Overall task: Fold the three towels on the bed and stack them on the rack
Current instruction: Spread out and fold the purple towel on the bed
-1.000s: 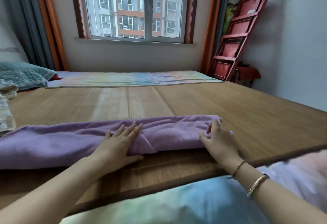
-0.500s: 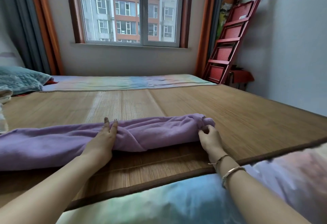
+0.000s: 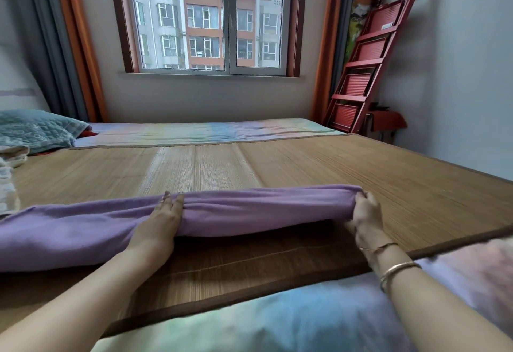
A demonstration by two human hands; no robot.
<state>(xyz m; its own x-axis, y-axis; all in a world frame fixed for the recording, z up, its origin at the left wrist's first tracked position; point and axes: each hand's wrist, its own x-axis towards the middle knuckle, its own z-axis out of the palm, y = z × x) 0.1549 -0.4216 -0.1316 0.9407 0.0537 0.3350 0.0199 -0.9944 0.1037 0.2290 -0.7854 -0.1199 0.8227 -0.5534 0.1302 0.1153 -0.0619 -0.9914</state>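
A long purple towel (image 3: 249,210) lies across the bamboo mat (image 3: 361,174) on the bed, bunched into a band. My left hand (image 3: 163,218) grips it near its middle, fingers over the top edge. My right hand (image 3: 366,212) pinches its right end, and the stretch between my hands is lifted a little off the mat. The towel's left part rests on the mat and runs out of the frame. Pale folded cloth (image 3: 8,182), possibly other towels, sits at the far left edge. The red rack (image 3: 363,74) leans against the wall at the back right.
A teal quilted pillow (image 3: 33,129) lies at the back left. A pastel sheet (image 3: 208,132) covers the bed beyond the mat and at its near edge. A window and orange curtains (image 3: 77,46) stand behind the bed. A red object (image 3: 388,124) sits by the rack's foot.
Both hands went from lying flat on the towel to gripping it. The right end and the middle section have been raised off the mat and pulled straighter.
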